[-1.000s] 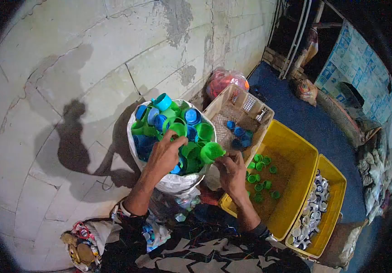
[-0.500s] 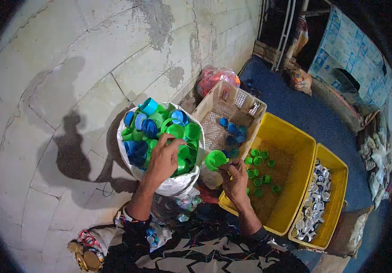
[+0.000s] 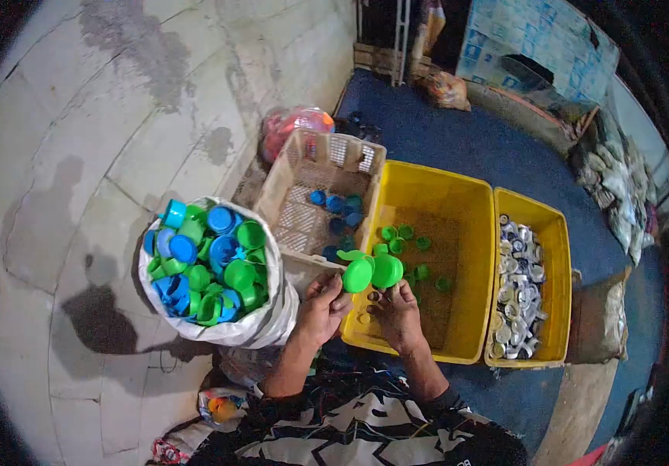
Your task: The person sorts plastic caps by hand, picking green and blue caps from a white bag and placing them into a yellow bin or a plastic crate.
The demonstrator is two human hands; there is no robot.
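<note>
My left hand (image 3: 321, 312) pinches a green plastic cap (image 3: 358, 276) with a strap-like tab at its top. Close beside it, my right hand (image 3: 398, 317) grips a second green cap (image 3: 387, 271), its round face turned toward me. Both caps are held over the near left edge of a yellow bin (image 3: 470, 225), where several green caps (image 3: 421, 272) lie on the bottom. To the left, a white sack (image 3: 276, 314) is heaped with blue and green caps (image 3: 239, 273).
Behind my hands, a whitish mesh crate (image 3: 272, 182) holds several blue caps (image 3: 334, 203). Another yellow bin (image 3: 556, 241) on the right contains many white and grey caps (image 3: 517, 299). A block wall (image 3: 63, 256) runs along the left; a reddish bag (image 3: 296, 128) sits behind the crate.
My left hand has moved from the sack toward my right hand and now holds a green cap. The view has swung right, so the sack and bins appear further left.
</note>
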